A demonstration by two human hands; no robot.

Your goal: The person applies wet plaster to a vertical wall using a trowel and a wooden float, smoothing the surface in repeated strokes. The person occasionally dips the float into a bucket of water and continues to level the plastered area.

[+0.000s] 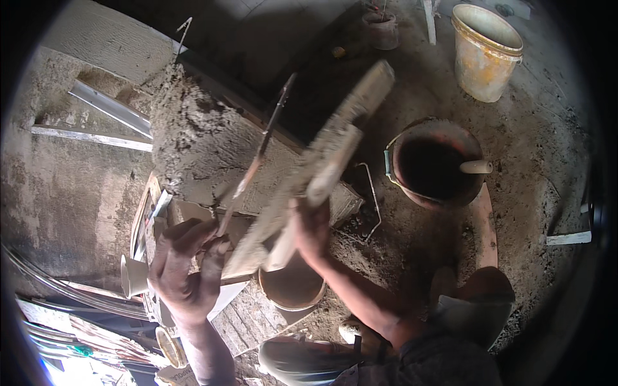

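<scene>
My right hand (310, 230) is closed round the handle of a long wooden float (302, 170), a worn board crusted with mortar. The float slants up to the right in front of me, slightly blurred. My left hand (188, 267) pinches the lower end of a thin, rusty metal rod (259, 154) between thumb and fingers; the rod leans up to the right, beside the float. Behind both tools lies a ledge (193, 151) coated with rough wet mortar, partly hidden by the float. Below the float stands a round bucket (293, 302), its upper part partly covered.
A dark bucket (402, 183) with a wooden handle (476, 167) sticking out stands at right on the dirt floor. Farther back is a stained white bucket (486, 77). Bent metal clamps (373, 199) lie near the ledge. Hoses or pipes (77, 297) run along the lower left.
</scene>
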